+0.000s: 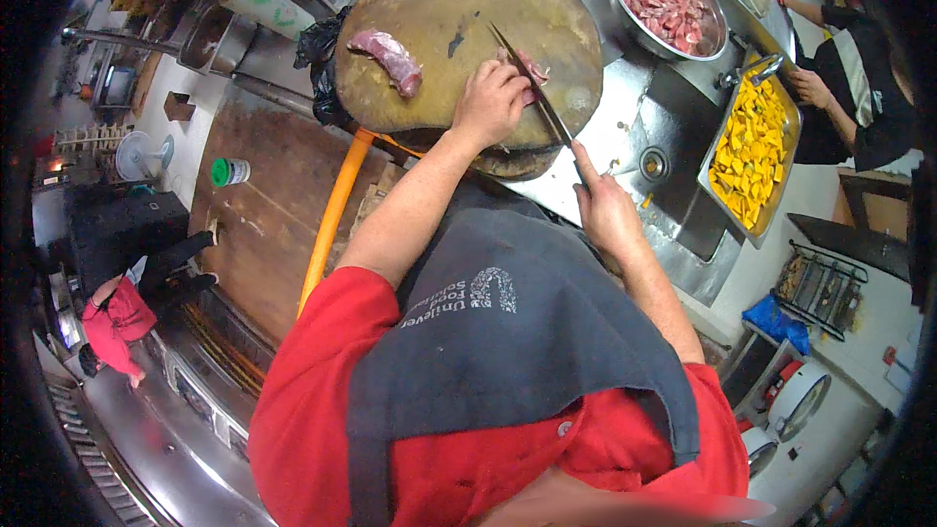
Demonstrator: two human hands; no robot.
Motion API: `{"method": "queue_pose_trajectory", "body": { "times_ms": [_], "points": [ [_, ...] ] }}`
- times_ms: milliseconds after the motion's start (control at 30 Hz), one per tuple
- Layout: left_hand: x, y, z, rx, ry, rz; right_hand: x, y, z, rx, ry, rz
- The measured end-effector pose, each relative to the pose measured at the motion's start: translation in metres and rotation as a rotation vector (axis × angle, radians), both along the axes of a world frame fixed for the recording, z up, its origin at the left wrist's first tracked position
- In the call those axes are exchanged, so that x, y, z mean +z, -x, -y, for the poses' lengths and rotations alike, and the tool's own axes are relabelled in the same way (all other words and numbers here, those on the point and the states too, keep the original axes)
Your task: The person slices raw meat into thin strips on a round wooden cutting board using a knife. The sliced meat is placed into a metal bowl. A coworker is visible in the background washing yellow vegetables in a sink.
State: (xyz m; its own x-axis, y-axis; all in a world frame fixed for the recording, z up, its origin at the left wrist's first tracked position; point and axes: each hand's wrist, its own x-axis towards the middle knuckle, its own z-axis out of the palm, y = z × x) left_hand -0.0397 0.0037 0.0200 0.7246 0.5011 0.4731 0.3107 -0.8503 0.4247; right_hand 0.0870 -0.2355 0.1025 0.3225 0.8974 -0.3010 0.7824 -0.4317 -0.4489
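A thick round wooden chopping block (410, 0) lies before me. Across its right side runs a long-bladed kitchen knife (545, 104), its handle in my right hand (609, 214). Bent fingers of my left hand (489, 101) press a piece of raw meat (528, 96) against the block, right beside the blade. More of this meat shows as cut bits past the blade; the rest is hidden under my fingers. On the block's left side rests a longer strip of raw meat (392, 62), touched by neither hand.
A steel bowl (613, 4) of cut meat stands right of the block. Yellow chunks fill a metal tray (787, 154) across the sink (677, 212). A co-worker (853, 80) stands beyond it; another person (121, 315) is far left. An orange hose (333, 216) hangs below the block.
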Motion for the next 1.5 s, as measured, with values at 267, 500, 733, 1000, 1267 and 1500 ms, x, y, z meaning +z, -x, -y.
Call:
{"method": "queue_pose_trajectory", "body": {
  "times_ms": [267,500,733,1000,1267,1500],
  "points": [
    [-0.012,-0.002,-0.002,0.017,0.052,0.009,0.031,0.004,0.034,0.018,0.058,0.014],
    [-0.013,-0.001,-0.005,-0.009,0.054,0.023,-0.010,-0.001,-0.022,-0.045,-0.076,-0.101],
    [-0.008,0.009,0.008,0.129,0.165,0.127,0.008,-0.008,0.028,-0.023,-0.109,-0.113],
    [-0.013,0.007,0.004,0.067,0.058,0.048,0.019,0.010,0.023,0.011,0.106,-0.013],
    [-0.008,0.017,0.004,0.099,0.248,0.165,-0.014,-0.014,-0.022,-0.131,-0.087,-0.484],
    [-0.013,0.030,0.005,0.227,0.054,0.100,0.004,-0.008,0.015,-0.012,-0.109,-0.148]
  ]
}}
